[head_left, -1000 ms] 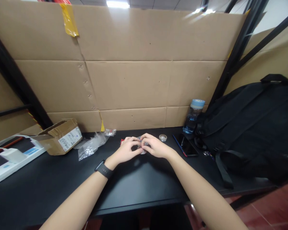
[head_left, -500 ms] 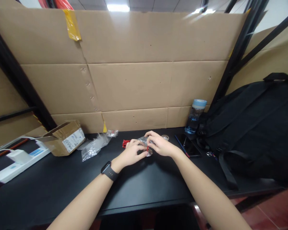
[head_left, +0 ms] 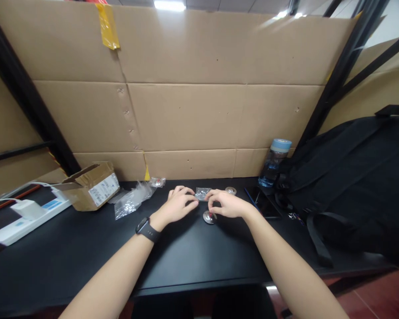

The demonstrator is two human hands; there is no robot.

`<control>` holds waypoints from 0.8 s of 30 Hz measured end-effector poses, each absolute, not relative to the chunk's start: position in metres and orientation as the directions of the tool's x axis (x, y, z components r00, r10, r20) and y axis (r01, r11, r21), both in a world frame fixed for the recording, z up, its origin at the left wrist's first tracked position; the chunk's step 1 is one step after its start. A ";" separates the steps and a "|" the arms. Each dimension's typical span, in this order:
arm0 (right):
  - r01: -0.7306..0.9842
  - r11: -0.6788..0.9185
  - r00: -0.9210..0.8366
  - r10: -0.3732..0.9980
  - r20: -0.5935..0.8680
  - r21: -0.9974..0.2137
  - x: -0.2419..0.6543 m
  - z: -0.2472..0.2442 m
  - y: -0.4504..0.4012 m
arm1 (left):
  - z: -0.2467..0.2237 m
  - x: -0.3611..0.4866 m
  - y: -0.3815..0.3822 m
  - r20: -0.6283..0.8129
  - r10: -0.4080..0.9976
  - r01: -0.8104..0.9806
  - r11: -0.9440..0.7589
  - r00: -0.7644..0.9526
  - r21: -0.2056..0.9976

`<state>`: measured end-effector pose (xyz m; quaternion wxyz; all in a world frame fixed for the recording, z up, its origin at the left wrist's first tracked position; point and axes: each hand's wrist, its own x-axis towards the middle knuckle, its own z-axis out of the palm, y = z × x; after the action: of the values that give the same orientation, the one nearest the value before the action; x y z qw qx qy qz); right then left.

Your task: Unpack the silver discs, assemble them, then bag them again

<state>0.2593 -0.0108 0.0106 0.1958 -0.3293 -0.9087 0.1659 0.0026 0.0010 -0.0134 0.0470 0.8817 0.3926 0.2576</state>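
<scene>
A small round silver disc with a red upright piece at its middle rests on the black table. My right hand is bent over it, thumb and forefinger curled together at the red piece. Its fingertips partly cover that piece. Farther left, my left hand holds nothing that I can see, its thumb apart from its bent fingers. A small clear plastic packet lies between the two hands. Just behind my right hand is another round silvery item.
Crumpled clear plastic bags and an opened cardboard box lie to the left, beside a white power strip. On the right are a phone, a water bottle and a black backpack. A cardboard wall closes off the back.
My hands have moved apart, the left one leaving the disc. The disc now shows more fully, nearer the table's front. A red bundle beside my left hand has gone out of sight.
</scene>
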 end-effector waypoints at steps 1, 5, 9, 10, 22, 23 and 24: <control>0.537 0.724 -0.707 0.666 0.237 -0.434 0.260 0.011 -0.011 | -0.013 -0.004 0.006 0.422 0.739 0.707 -0.654 0.524 0.268; 0.536 0.712 -0.724 0.664 0.188 -0.454 0.264 0.016 -0.011 | -0.010 -0.030 0.021 0.397 0.821 0.837 -0.512 0.410 0.194; 0.500 0.719 -0.747 0.640 0.179 -0.482 0.265 0.019 -0.012 | -0.009 -0.044 0.026 0.341 0.861 0.871 -0.454 0.376 0.187; 0.490 0.721 -0.752 0.634 0.181 -0.489 0.265 0.020 -0.012 | -0.010 -0.044 0.027 0.330 0.864 0.870 -0.456 0.381 0.190; 0.718 0.567 -0.428 0.817 0.387 -0.404 0.293 0.019 0.003 | -0.022 -0.032 0.027 0.393 0.805 0.835 -0.532 0.445 0.144; 0.767 0.514 -0.367 0.843 0.394 -0.385 0.301 0.016 0.007 | -0.022 -0.031 0.026 0.406 0.798 0.834 -0.535 0.446 0.134; 0.805 0.466 -0.321 0.862 0.391 -0.367 0.308 0.012 0.012 | -0.023 -0.030 0.026 0.419 0.791 0.834 -0.537 0.447 0.125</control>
<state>0.3084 0.0118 0.0124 0.2745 -0.5140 -0.8110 0.0523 -0.0305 0.0259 -0.0229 -0.0498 0.8490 0.4785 0.2185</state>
